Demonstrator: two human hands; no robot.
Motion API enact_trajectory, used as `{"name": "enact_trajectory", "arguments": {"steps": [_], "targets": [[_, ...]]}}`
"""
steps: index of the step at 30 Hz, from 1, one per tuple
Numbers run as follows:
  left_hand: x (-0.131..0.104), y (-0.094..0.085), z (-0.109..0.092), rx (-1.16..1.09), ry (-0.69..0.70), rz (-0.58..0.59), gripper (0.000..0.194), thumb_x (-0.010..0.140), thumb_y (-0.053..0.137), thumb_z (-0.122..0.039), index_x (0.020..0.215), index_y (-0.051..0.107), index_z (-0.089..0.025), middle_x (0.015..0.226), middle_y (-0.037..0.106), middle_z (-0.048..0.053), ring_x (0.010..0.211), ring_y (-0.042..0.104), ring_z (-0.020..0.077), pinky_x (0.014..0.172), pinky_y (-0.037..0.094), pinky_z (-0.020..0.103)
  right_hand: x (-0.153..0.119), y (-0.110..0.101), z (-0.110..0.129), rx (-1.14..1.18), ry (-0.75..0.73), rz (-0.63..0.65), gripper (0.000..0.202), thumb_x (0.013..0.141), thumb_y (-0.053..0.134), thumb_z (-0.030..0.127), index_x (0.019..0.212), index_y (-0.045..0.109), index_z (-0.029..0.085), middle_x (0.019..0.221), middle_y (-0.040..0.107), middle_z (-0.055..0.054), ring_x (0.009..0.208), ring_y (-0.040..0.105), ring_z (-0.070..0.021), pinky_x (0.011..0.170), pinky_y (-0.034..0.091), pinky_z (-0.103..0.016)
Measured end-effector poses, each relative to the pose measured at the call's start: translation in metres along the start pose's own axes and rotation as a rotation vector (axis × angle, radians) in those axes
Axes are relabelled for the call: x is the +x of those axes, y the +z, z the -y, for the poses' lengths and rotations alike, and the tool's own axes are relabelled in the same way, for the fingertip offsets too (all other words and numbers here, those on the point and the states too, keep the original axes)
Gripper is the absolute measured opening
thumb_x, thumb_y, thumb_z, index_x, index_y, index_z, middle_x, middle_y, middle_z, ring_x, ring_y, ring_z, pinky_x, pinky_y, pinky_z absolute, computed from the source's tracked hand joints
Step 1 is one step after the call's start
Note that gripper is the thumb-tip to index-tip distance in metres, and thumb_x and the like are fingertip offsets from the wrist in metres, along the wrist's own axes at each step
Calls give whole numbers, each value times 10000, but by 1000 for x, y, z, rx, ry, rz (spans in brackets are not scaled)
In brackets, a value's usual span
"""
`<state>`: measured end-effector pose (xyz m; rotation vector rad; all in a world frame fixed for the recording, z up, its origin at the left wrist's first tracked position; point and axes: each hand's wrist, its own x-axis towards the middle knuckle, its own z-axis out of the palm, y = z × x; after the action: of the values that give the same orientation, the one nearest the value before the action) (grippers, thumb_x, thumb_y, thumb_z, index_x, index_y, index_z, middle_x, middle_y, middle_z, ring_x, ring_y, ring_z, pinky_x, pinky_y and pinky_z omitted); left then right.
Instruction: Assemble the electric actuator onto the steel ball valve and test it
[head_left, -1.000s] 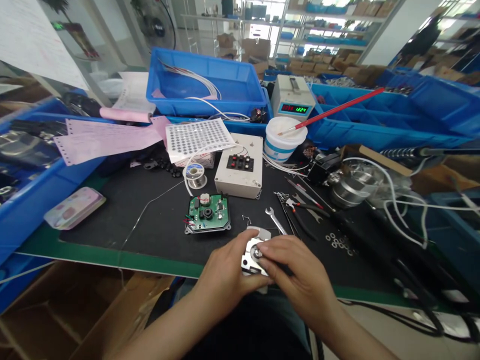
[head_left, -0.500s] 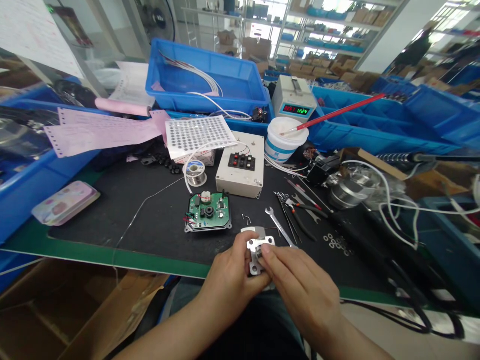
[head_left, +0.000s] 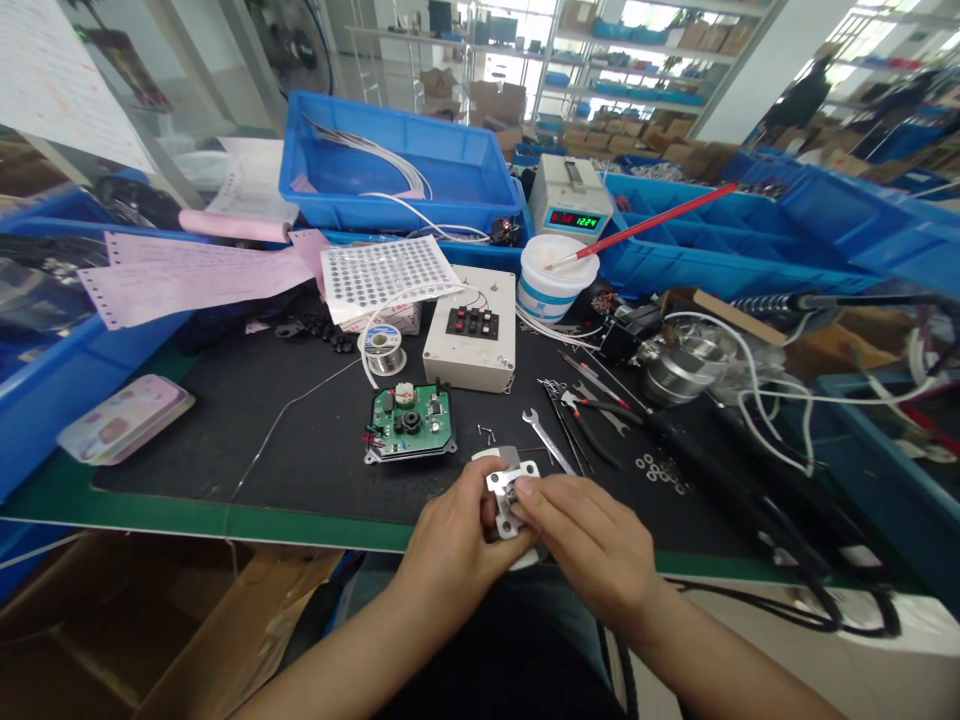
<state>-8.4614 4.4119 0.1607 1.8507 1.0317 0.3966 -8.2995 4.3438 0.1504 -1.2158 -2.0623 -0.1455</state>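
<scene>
Near the front edge of the bench, my left hand is wrapped round a silvery metal part with a flat, holed bracket face. The fingertips of my right hand press together at the middle of that part; anything small between them is hidden. Beyond my hands lie a few screws and an open-ended wrench. To the left of them, a green circuit board sits in a dark housing.
A solder spool, a switch box and a white tub stand behind. Pliers, washers and a metal motor-like part lie rightward. A blue bin is at the back.
The whole view has shifted slightly, so the bench items appear a little further left. Both hands keep their hold at the metal part, with little change in the fingers.
</scene>
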Motion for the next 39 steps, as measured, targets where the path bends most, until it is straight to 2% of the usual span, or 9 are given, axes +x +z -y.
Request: {"name": "enact_trajectory", "arguments": {"steps": [2,5,10,17,19,24,32,37,39], "targets": [[-1,0,3,69,143,-85,480,718,688,-326,1134,479,-210,1019,575,68,940,576,225,851,464,378,1,1,-3,73,48,-40,405,847,583,33,1241,533,112,1071,641,-97,1018,563,-189,863,506,-349],[-1,2,10,68,361,-145,579,720,709,-351,1219,437,-237,1276,457,116,1204,440,273,1016,375,461,4,3,-3,136,132,-107,357,841,599,36,1179,572,148,1022,658,-70,958,585,-167,835,513,-332],[3,8,16,-139,495,-111,441,830,614,-284,1239,449,-287,1263,509,76,1181,498,204,1006,422,375,8,4,0,110,138,-205,316,814,624,11,1106,608,131,969,669,-75,927,601,-164,800,532,-314],[7,10,15,-168,468,-154,400,786,672,-299,1160,536,-256,1207,563,68,1135,539,196,993,440,349,-4,-3,-1,-33,22,-43,412,850,569,26,1256,518,70,1109,629,-145,1107,538,-223,894,511,-375],[7,10,14,-172,457,-142,394,782,676,-305,1150,545,-244,1206,565,73,1142,536,194,999,435,347,-4,-3,-3,0,20,-53,401,855,561,27,1252,523,76,1110,629,-144,1102,541,-221,887,514,-376],[8,11,11,-182,427,-121,378,786,671,-283,1141,551,-235,1221,560,72,1165,519,185,1019,413,337,0,-2,-5,173,166,-160,359,830,594,7,1155,591,159,1003,672,-66,949,609,-159,817,537,-324],[6,12,12,-179,405,-104,336,822,625,-282,1146,534,-281,1211,539,43,1155,506,178,1022,392,341,6,-9,-1,168,141,-100,355,843,563,11,1171,570,145,1036,662,-85,972,595,-165,833,519,-331],[5,10,7,-240,302,-33,347,865,545,-364,1205,488,-332,1253,472,26,1209,440,186,1019,363,323,4,-16,-7,295,364,-43,314,908,512,184,1219,532,221,1065,651,-46,944,609,-154,813,529,-305],[7,8,1,-247,246,-32,293,887,483,-406,1159,527,-303,1219,475,40,1176,455,196,992,366,326,-4,-22,-21,215,480,-68,309,911,502,240,1219,525,234,1081,638,-51,949,611,-163,811,533,-311]]}}
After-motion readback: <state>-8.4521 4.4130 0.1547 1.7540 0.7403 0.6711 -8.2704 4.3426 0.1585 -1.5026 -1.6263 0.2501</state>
